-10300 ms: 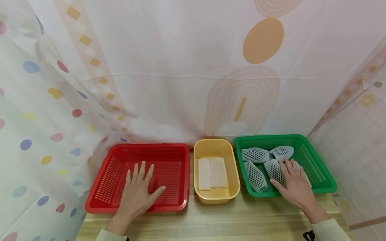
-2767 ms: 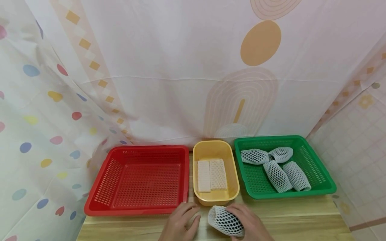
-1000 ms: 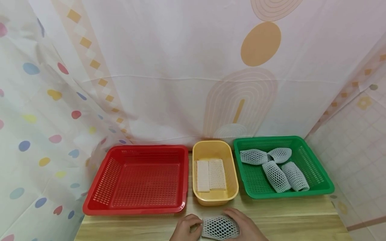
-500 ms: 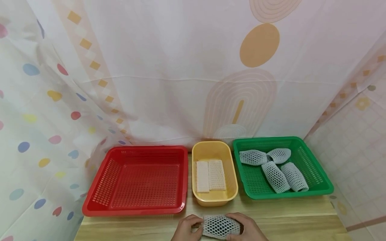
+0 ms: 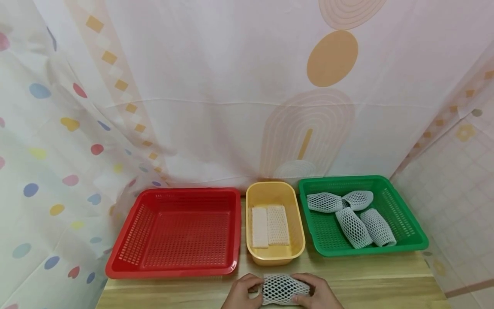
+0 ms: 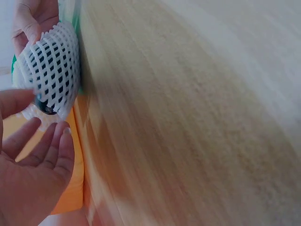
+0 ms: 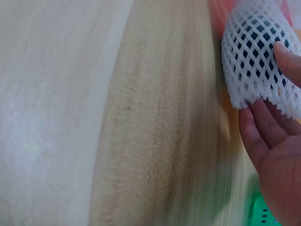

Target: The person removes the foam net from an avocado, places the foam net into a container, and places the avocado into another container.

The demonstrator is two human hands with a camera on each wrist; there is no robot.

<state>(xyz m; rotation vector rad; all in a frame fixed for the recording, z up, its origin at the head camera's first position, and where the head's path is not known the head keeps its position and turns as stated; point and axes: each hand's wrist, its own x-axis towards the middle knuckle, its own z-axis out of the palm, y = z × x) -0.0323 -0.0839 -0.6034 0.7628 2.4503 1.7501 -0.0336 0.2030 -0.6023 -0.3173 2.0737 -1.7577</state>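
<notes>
Head view: white foam net sleeve (image 5: pixel 283 290), diamond-meshed, held lengthwise over counter (image 5: pixel 370 285), just before yellow tub (image 5: pixel 275 260). Dark glossy object (image 6: pixel 46 107) shows at open end. Right hand (image 5: pixel 319 295) grips one end, thumb on top; left hand (image 5: pixel 242 295) part-curled at other, cannot tell whether pinching.

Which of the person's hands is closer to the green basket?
Right. The right hand, gripping the right end of the foam net sleeve, is in front of the green basket, near its front left corner. The left hand is farther left, at the sleeve's other end.
</notes>
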